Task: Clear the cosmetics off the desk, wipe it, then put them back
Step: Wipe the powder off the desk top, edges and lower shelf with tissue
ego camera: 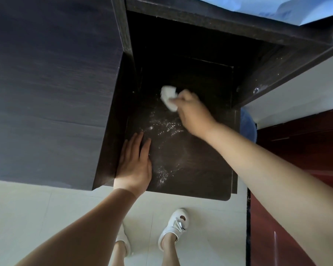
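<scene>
White tissue [168,97] in right hand [192,114]

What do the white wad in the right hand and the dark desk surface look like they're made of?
White wad: looks like tissue or soft paper, matte and crumpled into irregular folds; a thin cloth can't be ruled out. It sits in the right hand grip.
Desk surface: seems dark wood-grain laminate or veneer, low sheen, faint streaks visible under scattered white powder.

The left hand [134,166] lay flat at the counter's [196,175] near left edge; the right hand [190,112] pressed a tissue [168,97] farther back, spilled powder [161,131] between them
</scene>
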